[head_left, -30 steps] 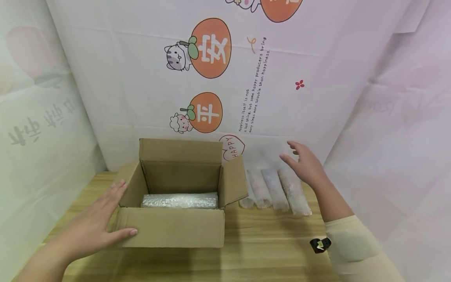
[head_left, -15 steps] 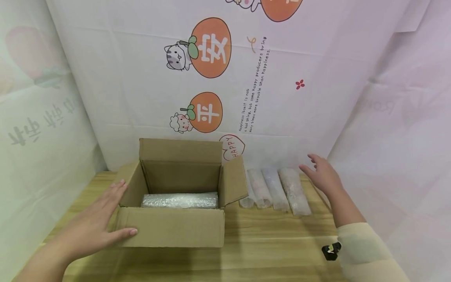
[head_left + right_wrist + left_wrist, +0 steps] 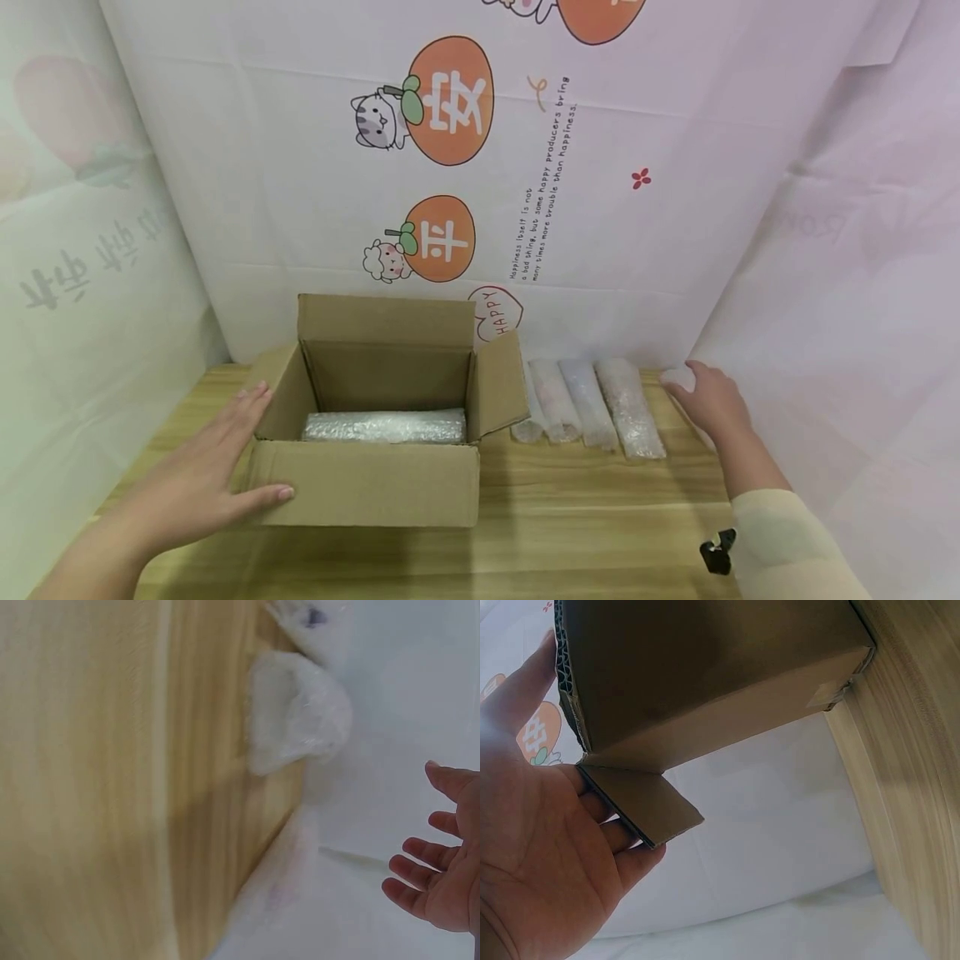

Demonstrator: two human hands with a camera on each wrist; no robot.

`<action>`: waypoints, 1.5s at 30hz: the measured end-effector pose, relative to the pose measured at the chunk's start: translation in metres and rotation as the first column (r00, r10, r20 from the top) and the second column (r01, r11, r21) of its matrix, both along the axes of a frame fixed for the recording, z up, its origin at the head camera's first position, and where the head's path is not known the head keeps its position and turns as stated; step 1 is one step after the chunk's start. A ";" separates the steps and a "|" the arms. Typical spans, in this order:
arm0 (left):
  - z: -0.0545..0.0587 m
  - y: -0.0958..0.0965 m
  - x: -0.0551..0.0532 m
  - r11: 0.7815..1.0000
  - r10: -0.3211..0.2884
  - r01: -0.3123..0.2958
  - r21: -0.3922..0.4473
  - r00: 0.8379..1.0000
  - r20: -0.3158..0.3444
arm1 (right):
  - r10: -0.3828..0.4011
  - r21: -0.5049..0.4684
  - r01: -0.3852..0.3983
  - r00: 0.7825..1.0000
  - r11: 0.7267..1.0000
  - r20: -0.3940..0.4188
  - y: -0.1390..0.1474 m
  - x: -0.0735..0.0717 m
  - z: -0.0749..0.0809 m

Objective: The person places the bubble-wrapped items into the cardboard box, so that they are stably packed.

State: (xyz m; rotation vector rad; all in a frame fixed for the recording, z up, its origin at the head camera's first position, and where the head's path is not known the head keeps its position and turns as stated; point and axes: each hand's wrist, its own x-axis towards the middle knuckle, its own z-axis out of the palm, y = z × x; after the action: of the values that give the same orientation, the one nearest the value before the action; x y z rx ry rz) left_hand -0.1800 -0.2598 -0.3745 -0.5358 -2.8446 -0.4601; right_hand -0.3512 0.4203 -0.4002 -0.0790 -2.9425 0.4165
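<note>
An open cardboard box point(image 3: 367, 485) stands at the left of the table. Inside it lies a bubble-wrapped bundle point(image 3: 385, 426). My left hand point(image 3: 180, 475) rests against the box's left side with fingers extended, its thumb on the front flap; the left wrist view shows fingers behind a small side flap point(image 3: 649, 802). At the table's far right, my right hand point(image 3: 718, 404) is at a whitish wrapped roll point(image 3: 677, 378), overlapping it in the head view. In the right wrist view its fingers point(image 3: 412, 871) are spread apart, with nothing between them.
Several bubble-wrapped rolls point(image 3: 632, 408) lie side by side right of the box, one partly hidden by its right flap point(image 3: 501, 385). A printed white cloth point(image 3: 600, 250) hangs behind the wooden table point(image 3: 585, 517), and white sheets flank both sides.
My right hand has moved right and down, from above the rolls to the wrapped roll at the table's right end. The left hand and the box have stayed in place.
</note>
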 end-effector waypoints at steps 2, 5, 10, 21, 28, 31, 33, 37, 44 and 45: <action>0.000 0.000 0.000 1.000 0.000 0.000 0.001 1.000 -0.001 | -0.019 0.014 0.018 1.000 1.000 0.011 0.007 0.000 -0.008; 0.000 0.000 0.000 1.000 0.000 0.000 0.000 1.000 -0.001 | -0.050 0.034 0.049 0.998 0.998 0.035 0.018 0.001 -0.019; 0.000 0.000 0.000 1.000 0.002 -0.002 -0.005 1.000 -0.005 | -0.075 0.065 0.069 0.994 0.995 0.083 0.032 0.004 -0.034; -0.002 -0.001 0.000 1.000 0.001 -0.001 -0.003 1.000 -0.006 | -0.069 0.096 0.053 0.983 0.994 0.169 0.049 0.008 -0.055; -0.001 -0.001 -0.001 1.000 -0.006 0.006 0.021 1.000 0.016 | -0.081 0.074 0.067 0.973 0.995 0.215 0.053 0.008 -0.061; -0.001 -0.002 -0.001 0.999 -0.007 0.006 0.032 1.000 0.023 | -0.069 0.069 0.056 0.975 0.996 0.211 0.054 0.008 -0.062; -0.001 -0.002 -0.001 0.999 -0.008 0.007 0.040 1.000 0.029 | -0.061 0.068 0.049 0.978 0.997 0.197 0.054 0.008 -0.062; -0.002 -0.003 -0.002 0.998 -0.014 0.012 0.058 0.999 0.038 | -0.066 0.056 0.057 0.982 0.997 0.178 0.053 0.008 -0.060; -0.002 -0.002 -0.002 0.997 -0.008 0.005 0.072 0.999 0.043 | -0.108 0.039 0.102 0.970 0.994 0.218 0.053 0.006 -0.053; -0.002 -0.002 -0.002 0.997 -0.007 0.004 0.073 0.999 0.044 | -0.112 0.034 0.107 0.970 0.994 0.218 0.053 0.006 -0.052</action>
State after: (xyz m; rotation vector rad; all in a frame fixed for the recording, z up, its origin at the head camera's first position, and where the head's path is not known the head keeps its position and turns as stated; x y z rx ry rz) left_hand -0.1815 -0.2619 -0.3767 -0.5269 -2.8559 -0.5809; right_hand -0.3456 0.4733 -0.4521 -0.3024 -3.1387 0.3813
